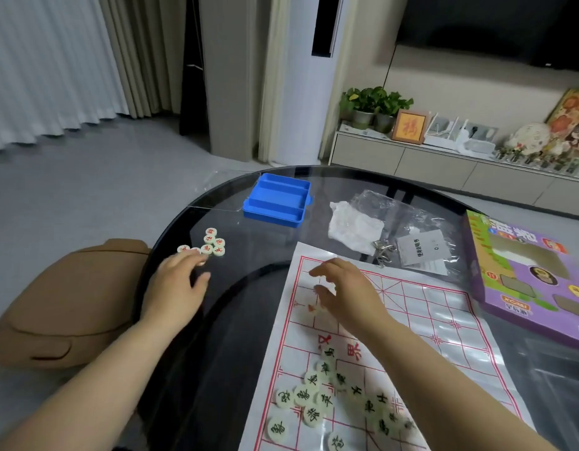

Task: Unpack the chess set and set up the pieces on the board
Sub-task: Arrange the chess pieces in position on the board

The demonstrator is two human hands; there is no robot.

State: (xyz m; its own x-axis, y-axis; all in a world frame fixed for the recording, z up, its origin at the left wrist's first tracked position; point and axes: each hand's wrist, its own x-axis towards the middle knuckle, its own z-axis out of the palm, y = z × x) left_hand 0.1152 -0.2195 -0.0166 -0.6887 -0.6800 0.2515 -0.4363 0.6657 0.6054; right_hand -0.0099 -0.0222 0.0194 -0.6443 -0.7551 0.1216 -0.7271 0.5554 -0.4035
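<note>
Grey floor, pale curtains and a low cabinet lie beyond a round, dark glass counter (236, 304). On it, the paper board (428, 320) with its red grid is spread flat and is the anchor for everything else.

On the board's near end, a loose heap of dark-lettered pieces (317, 395) lies unsorted. Off the board's left edge, well apart on the bare glass, sits a small cluster of red-lettered pieces (211, 244). Beyond the board's far left corner stands the blue tray (275, 203), its compartments showing nothing inside. Just past the board's far edge lie a crumpled white paper (355, 226), a clear plastic bag (412, 219) and a printed slip (423, 250). To the board's right rests a purple box (525, 281).

Of the two hands, the left hand (176, 281) is left of the board, fingers stretched out and relaxed, their tips at the near side of the red cluster. The right hand (343, 292) hovers over the board's far left part with fingers curled downward; motion blur hides whether it grasps a piece. One red-marked piece (312, 309) lies on the board just under it.
</note>
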